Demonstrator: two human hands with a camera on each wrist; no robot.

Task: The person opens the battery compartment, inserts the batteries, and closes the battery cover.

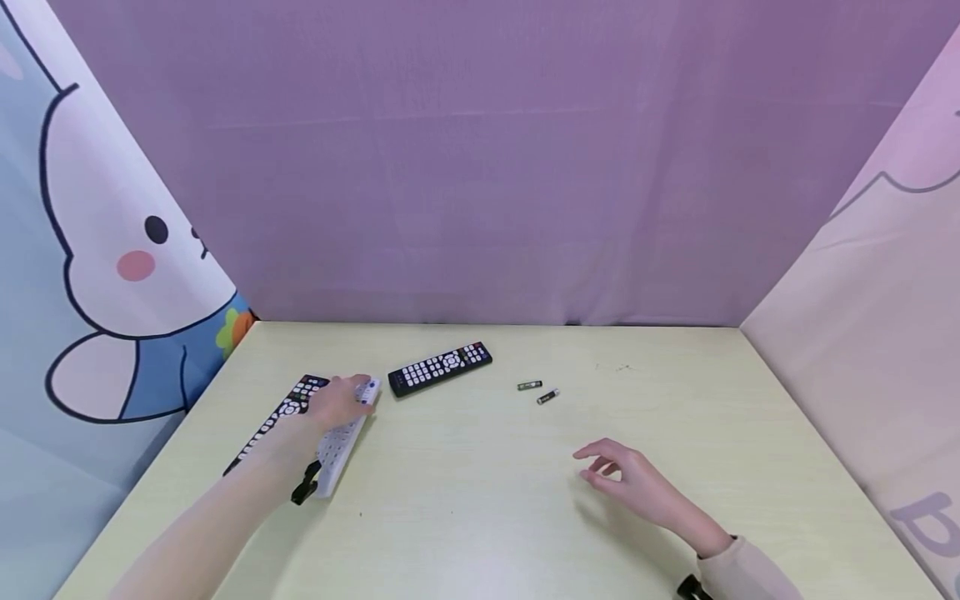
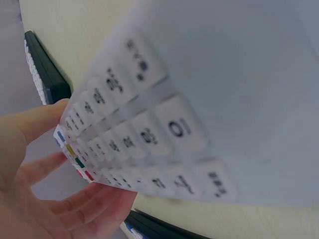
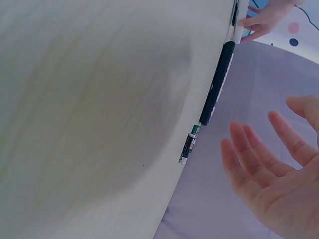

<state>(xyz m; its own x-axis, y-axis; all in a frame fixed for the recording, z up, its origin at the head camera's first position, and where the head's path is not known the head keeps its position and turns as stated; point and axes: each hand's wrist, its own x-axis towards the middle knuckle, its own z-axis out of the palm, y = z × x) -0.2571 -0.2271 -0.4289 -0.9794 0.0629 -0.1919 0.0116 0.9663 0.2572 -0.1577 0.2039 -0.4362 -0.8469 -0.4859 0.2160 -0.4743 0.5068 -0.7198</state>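
My left hand (image 1: pixel 339 405) grips a white remote control (image 1: pixel 339 454) by its two long sides near the far end. In the left wrist view the thumb lies along one edge of the white remote (image 2: pixel 149 130) and the fingers along the other, with the keys facing up between them. Close by on its left lies a black remote (image 1: pixel 290 407), partly hidden by the hand and forearm. My right hand (image 1: pixel 628 482) hovers over the table at the right with loosely bent fingers, holding nothing. Nearest to it lie two small batteries, one greenish battery (image 1: pixel 529 385) and one dark battery (image 1: pixel 548 397).
Another black remote (image 1: pixel 440 369) lies aslant near the back of the pale table (image 1: pixel 465 533). A purple curtain (image 1: pixel 480 183) hangs behind the table, with printed cloth panels at the left (image 1: pixel 112 333) and right (image 1: pixel 870 350).
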